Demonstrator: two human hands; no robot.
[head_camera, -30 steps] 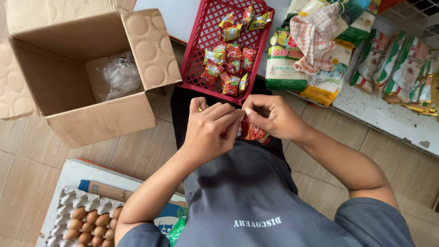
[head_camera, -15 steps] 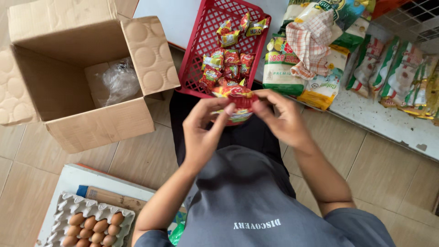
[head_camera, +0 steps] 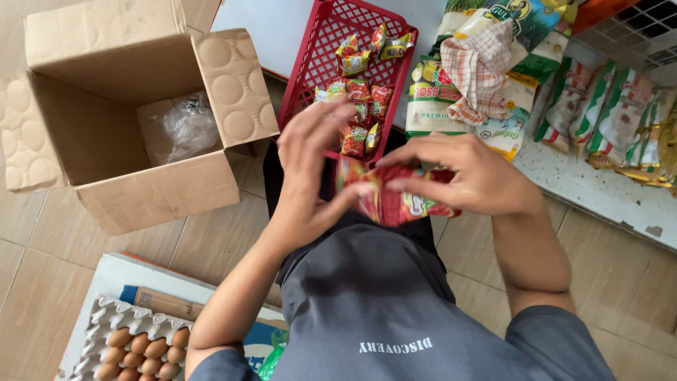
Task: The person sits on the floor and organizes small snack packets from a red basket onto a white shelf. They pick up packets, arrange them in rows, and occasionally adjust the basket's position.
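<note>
Both my hands hold one strip of red snack packets (head_camera: 395,201) in front of my chest. My left hand (head_camera: 314,166) pinches its left end between thumb and fingers. My right hand (head_camera: 469,176) grips its right part from above. Just beyond my hands stands a red plastic basket (head_camera: 317,56) with several more red and yellow snack packets (head_camera: 360,106) inside.
An open cardboard box (head_camera: 141,120) with a crumpled clear plastic bag (head_camera: 187,127) inside stands at the left. Bags of rice and other goods (head_camera: 493,70) lie on a white shelf at the right, with a checked cloth on top. An egg tray (head_camera: 134,346) sits at the lower left.
My hands have come up and toward the camera with the packet strip. The strip is now stretched wider between them.
</note>
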